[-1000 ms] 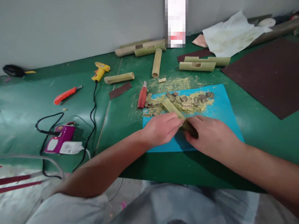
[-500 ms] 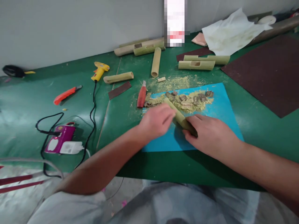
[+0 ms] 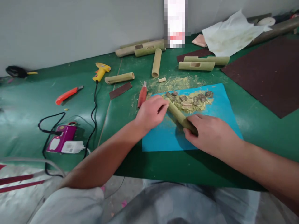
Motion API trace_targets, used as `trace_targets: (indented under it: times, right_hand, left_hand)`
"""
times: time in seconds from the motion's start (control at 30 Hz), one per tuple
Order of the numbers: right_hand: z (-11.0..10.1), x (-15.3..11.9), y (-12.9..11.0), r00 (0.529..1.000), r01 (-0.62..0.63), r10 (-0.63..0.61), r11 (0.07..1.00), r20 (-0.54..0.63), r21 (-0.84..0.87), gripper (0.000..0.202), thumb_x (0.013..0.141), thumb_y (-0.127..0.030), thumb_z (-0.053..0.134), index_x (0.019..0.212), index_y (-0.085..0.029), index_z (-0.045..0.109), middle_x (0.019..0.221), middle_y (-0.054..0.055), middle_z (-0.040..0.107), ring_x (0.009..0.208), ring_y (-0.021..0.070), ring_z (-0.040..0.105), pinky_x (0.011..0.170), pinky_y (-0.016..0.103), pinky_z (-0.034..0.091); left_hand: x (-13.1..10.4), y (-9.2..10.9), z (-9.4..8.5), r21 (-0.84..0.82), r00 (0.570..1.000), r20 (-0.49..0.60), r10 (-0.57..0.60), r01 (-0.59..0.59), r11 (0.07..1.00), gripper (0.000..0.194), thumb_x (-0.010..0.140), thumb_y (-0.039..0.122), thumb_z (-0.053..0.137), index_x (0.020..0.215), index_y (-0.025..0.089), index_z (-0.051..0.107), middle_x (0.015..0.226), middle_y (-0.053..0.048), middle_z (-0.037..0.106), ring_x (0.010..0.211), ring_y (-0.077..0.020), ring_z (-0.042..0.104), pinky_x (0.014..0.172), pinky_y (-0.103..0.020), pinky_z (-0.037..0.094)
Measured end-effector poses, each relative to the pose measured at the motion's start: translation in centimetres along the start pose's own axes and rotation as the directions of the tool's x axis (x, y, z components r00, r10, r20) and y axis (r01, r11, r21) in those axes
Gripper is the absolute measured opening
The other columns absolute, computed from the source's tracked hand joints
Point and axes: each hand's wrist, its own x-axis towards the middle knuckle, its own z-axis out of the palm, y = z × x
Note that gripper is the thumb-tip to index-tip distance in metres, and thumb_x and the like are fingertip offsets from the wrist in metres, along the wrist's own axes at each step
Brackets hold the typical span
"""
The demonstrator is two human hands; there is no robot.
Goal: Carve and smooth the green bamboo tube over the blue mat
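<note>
A green bamboo tube [image 3: 178, 115] slants over a blue sheet [image 3: 161, 141]. My right hand [image 3: 211, 132] is wrapped round its near, darker end. At the far end is my left hand [image 3: 151, 113], fingers curled in a pinch by the tube's tip; whatever they hold, if anything, is hidden. Bamboo shavings and dark scraps [image 3: 192, 101] lie heaped on the sheet beyond the tube. A red-handled knife [image 3: 142, 95] rests just past my left hand, partly covered by it.
Several cut bamboo tubes [image 3: 196, 66] lie toward the wall. At left are a yellow glue gun [image 3: 101, 72], an orange utility knife [image 3: 67, 95] and a purple power box [image 3: 61, 140] with cables. Dark brown sheet [image 3: 268, 74] and white cloth [image 3: 233, 35] lie at right.
My left hand has moved a little left and away from me, to the tube's far tip. My right hand keeps its hold, and the tube has hardly moved.
</note>
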Motion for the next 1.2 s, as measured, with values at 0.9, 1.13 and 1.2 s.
trace_targets:
  times: [0.9,1.13,1.2]
  right_hand:
    - [0.1,-0.1,0.0,0.997,0.015,-0.017,0.999,-0.08,-0.034,0.017,0.093,-0.028,0.055,0.088,-0.018,0.068,0.086,0.009,0.071,0.069,0.0191,0.061,0.057,0.033,0.028]
    - [-0.1,-0.1,-0.1,0.996,0.024,-0.026,0.999,-0.08,-0.031,0.018,0.094,-0.025,0.053,0.088,-0.018,0.068,0.086,0.009,0.071,0.069,0.0189,0.06,0.056,0.033,0.027]
    - [-0.1,-0.1,-0.1,0.996,0.033,-0.037,0.999,-0.086,-0.04,0.019,0.094,-0.025,0.052,0.087,-0.017,0.068,0.085,0.009,0.071,0.069,0.0191,0.06,0.056,0.033,0.027]
  left_hand:
    - [0.0,0.2,0.0,0.086,0.995,0.092,0.046,-0.054,0.995,0.027,0.108,0.023,0.047,0.099,0.017,0.071,0.09,-0.007,0.073,0.084,-0.018,0.068,0.075,-0.029,0.056]
    - [0.0,0.1,0.2,0.01,0.991,0.13,0.035,-0.036,0.999,0.024,0.107,0.023,0.05,0.097,0.017,0.071,0.09,-0.006,0.073,0.085,-0.0172,0.07,0.077,-0.028,0.057]
    - [0.0,0.2,0.2,0.009,0.996,0.088,-0.01,0.009,1.0,0.023,0.107,0.022,0.05,0.1,0.017,0.072,0.092,-0.007,0.074,0.088,-0.0182,0.07,0.079,-0.029,0.058]
